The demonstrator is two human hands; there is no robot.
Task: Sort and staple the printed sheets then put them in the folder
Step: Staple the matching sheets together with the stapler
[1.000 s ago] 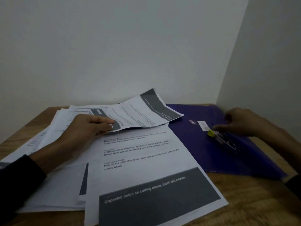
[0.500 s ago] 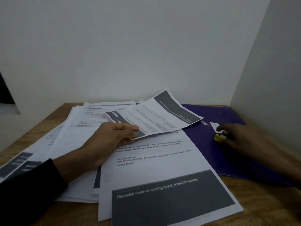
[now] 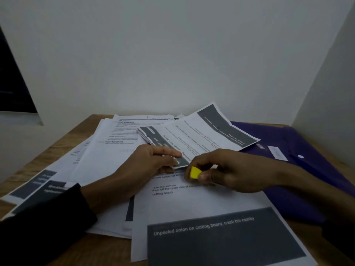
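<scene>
My left hand (image 3: 151, 162) pinches the near corner of a small stack of printed sheets (image 3: 201, 135), lifted a little off the desk. My right hand (image 3: 226, 169) grips a small stapler with a yellow end (image 3: 195, 172), held just right of that corner, close to my left fingers. Most of the stapler is hidden in my fist. A purple folder (image 3: 299, 169) lies flat at the right with a white label and a snap button. A large printed sheet with a grey banner (image 3: 211, 223) lies in front of me.
More loose printed sheets (image 3: 107, 150) are spread over the left and back of the wooden desk (image 3: 63, 144). White walls close in behind and on the right. A dark panel (image 3: 11, 83) shows at the far left.
My right hand picked the stapler up from the folder and carried it left to the corner of the held sheets. My left hand kept its hold on them.
</scene>
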